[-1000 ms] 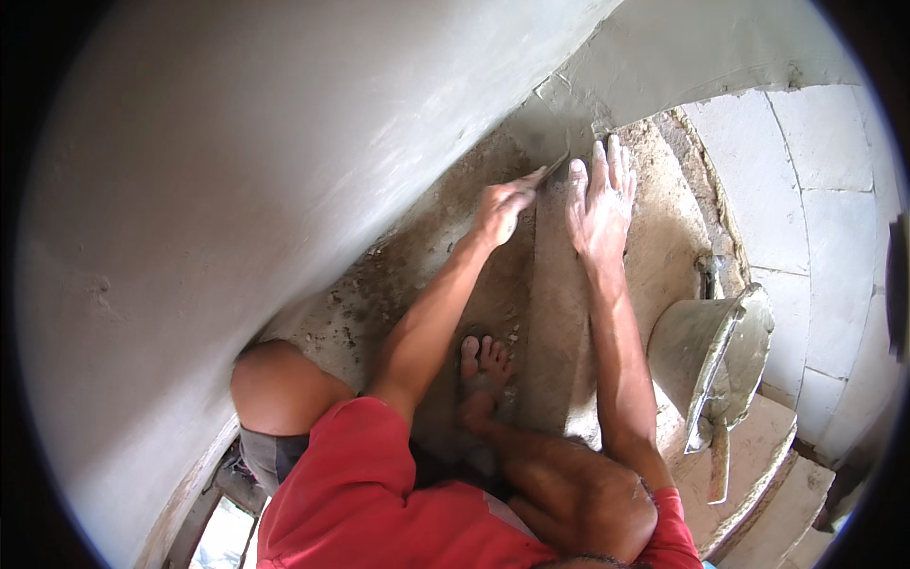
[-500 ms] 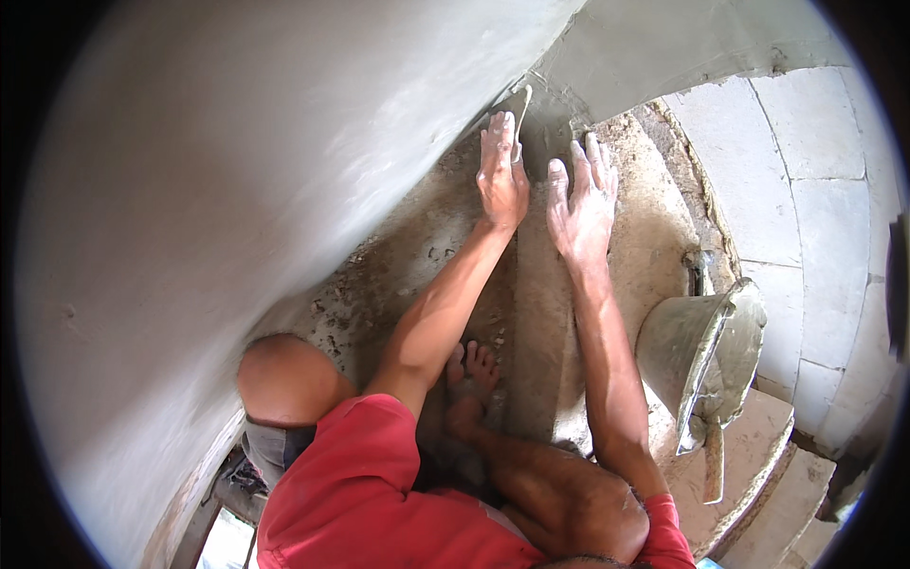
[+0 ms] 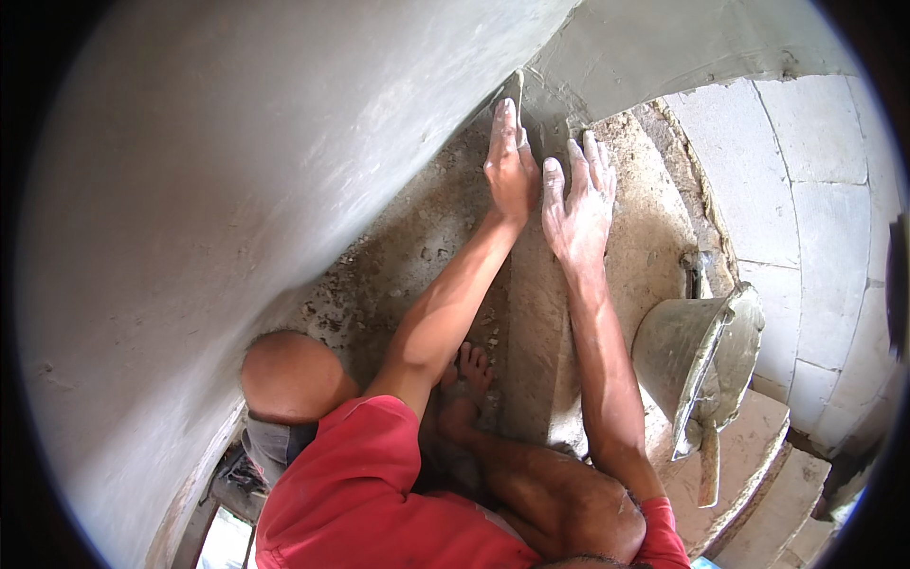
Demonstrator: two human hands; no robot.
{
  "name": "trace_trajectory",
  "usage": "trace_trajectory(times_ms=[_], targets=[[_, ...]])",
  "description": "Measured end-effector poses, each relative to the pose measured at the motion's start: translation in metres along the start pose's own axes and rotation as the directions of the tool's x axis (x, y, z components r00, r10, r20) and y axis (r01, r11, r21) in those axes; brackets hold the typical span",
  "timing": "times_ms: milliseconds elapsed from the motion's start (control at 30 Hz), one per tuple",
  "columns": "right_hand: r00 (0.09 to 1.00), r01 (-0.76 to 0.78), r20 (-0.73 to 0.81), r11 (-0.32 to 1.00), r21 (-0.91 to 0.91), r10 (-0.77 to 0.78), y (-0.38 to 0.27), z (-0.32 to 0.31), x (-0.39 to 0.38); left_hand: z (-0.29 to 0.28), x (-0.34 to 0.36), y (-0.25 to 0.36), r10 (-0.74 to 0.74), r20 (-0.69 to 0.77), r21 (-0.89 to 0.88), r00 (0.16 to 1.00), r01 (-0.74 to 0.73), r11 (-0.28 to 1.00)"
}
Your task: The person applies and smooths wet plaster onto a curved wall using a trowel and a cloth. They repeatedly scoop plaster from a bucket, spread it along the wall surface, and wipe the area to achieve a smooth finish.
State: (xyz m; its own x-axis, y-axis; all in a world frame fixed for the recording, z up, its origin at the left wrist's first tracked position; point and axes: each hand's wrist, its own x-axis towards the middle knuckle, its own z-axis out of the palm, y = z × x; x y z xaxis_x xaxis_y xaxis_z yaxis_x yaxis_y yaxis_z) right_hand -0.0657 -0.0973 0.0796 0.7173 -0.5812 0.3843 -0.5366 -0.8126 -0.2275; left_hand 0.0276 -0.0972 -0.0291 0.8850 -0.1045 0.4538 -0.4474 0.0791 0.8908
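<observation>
A long grey stone slab (image 3: 536, 313) lies flat on the sandy mortar bed (image 3: 654, 237), its far end reaching the corner of the wall. My left hand (image 3: 510, 161) presses flat on the slab's left far edge, fingers straight and together. Right beside it, my right hand (image 3: 578, 204) lies palm down on the slab with fingers spread. Both hands are dusted with cement and hold nothing. My bare foot (image 3: 464, 375) rests at the slab's left side.
A plastered grey wall (image 3: 218, 190) curves along the left. A cement-caked bucket (image 3: 692, 360) stands to the right of my right arm, with a tool handle (image 3: 709, 465) hanging below it. Pale block wall (image 3: 815, 237) at far right; steps (image 3: 758, 474) at lower right.
Both hands have slid farther along the slab toward the wall corner, the left hand leading and flattening at the slab's far edge.
</observation>
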Motion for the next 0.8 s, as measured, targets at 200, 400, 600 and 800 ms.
trace_trajectory(times_ms=[200, 400, 600, 800], targets=[[1.0, 0.0, 0.005, 1.0, 0.018, 0.0, -0.001, -0.002, 0.0, 0.003, 0.0, -0.001, 0.032, 0.082, 0.025, 0.996, -0.034, 0.999], [1.0, -0.015, 0.016, 1.0, 0.012, 0.015, -0.001, -0.001, 0.0, -0.002, 0.0, -0.002, 0.019, 0.207, -0.017, 0.978, -0.016, 1.0], [1.0, 0.006, -0.002, 0.999, 0.035, -0.006, 0.0, -0.001, 0.0, -0.016, -0.019, -0.008, 0.138, 0.227, -0.033, 0.964, -0.134, 0.99], [1.0, 0.002, 0.006, 1.0, 0.019, -0.002, 0.001, 0.0, -0.001, -0.009, 0.001, -0.005, 0.177, 0.008, 0.035, 0.984, -0.177, 0.984]])
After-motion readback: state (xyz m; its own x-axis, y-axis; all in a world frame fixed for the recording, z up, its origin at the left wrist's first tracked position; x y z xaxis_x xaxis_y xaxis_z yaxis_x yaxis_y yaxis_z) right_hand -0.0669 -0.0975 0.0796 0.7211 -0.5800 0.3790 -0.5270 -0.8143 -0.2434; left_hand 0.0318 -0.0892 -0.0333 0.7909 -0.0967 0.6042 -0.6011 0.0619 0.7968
